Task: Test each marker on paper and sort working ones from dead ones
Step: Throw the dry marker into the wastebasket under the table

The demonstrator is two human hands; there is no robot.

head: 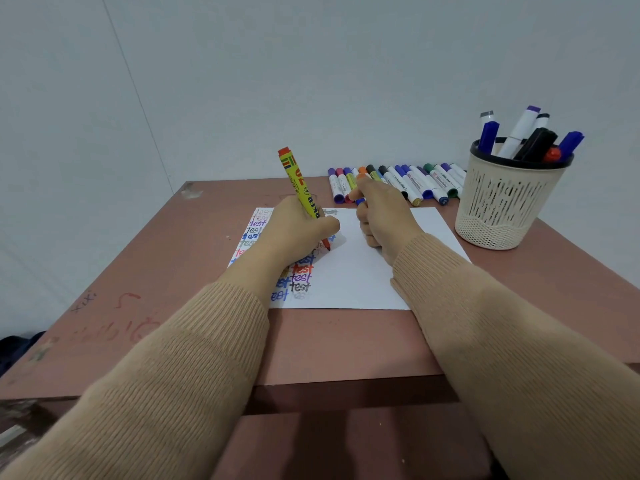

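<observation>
My left hand (294, 230) grips a yellow marker (297, 181) with an orange-red end, its red tip touching the white paper (353, 271). The paper lies on the brown table and carries two columns of the word "test" in many colours, partly hidden under that hand. My right hand (381, 216) rests closed on the paper's upper part, holding a small blue piece (360, 201), apparently a cap, between its fingers. A row of several capped markers (398, 183) lies side by side behind the paper.
A beige slotted cup (502, 199) at the right holds several upright markers (526, 136) in blue, black, red and white. The brown table (173, 271) has scribbles on its left side. A plain wall stands close behind the table.
</observation>
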